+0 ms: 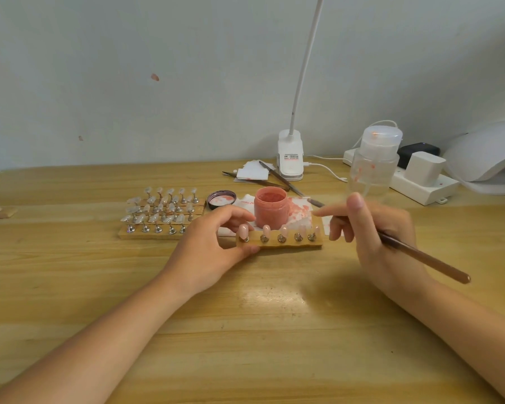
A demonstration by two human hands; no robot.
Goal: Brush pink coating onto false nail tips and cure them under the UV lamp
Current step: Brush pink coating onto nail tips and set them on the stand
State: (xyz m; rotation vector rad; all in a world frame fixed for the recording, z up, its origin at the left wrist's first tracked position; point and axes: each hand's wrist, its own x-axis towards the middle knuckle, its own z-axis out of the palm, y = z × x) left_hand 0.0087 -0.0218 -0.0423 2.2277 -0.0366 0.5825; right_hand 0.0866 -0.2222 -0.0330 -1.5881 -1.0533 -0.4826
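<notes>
A wooden strip (286, 242) carries several pink-coated nail tips (266, 230) on metal stands. My left hand (207, 249) pinches its left end between thumb and fingers. My right hand (373, 231) grips a brown brush (423, 258), whose bristle end points up-left past the fingers, just right of the strip. The open pink jar (271, 209) stands right behind the strip on a stained tissue (301, 211). The white UV lamp (487, 156) sits at the far right edge.
Wooden strips with several clear nail tips (161, 212) lie left of the jar, the jar's lid (221, 199) behind them. A clip lamp (290, 158), tweezers (257, 182), a clear pump bottle (373, 161) and a power strip (420, 182) line the back of the table (245, 330).
</notes>
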